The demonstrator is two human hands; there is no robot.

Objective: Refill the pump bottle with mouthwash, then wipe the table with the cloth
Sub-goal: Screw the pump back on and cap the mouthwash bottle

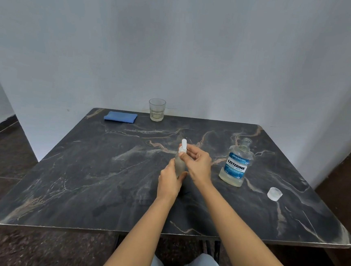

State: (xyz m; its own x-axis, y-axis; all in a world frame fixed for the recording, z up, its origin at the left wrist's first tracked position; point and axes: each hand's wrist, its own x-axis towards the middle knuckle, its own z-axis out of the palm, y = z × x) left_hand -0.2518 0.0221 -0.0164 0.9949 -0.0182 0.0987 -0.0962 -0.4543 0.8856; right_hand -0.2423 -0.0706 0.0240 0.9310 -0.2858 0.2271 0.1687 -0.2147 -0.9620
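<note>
Dark, veined marble-pattern table (81,177), rectangular, far edge against a pale wall (198,50).

Frosted translucent pump bottle (180,164) stands upright near the table's centre, well apart from every edge. The left hand (169,182) grips its lower body, fingers wrapped round it. The right hand (197,162) pinches the white pump head (183,144) at its collar between thumb and fingertips, with the other fingers loosely curled.

Clear mouthwash bottle with a blue label (236,163) stands uncapped to the right of the hands, near them but not touching. Its translucent white cap (274,193) lies further right, near the right edge.

Folded blue cloth (120,117) lies flat at the far edge, left of centre. Clear glass tumbler (156,109) stands just beside it on the same edge, holding a little pale liquid. Both are well apart from the hands.
</note>
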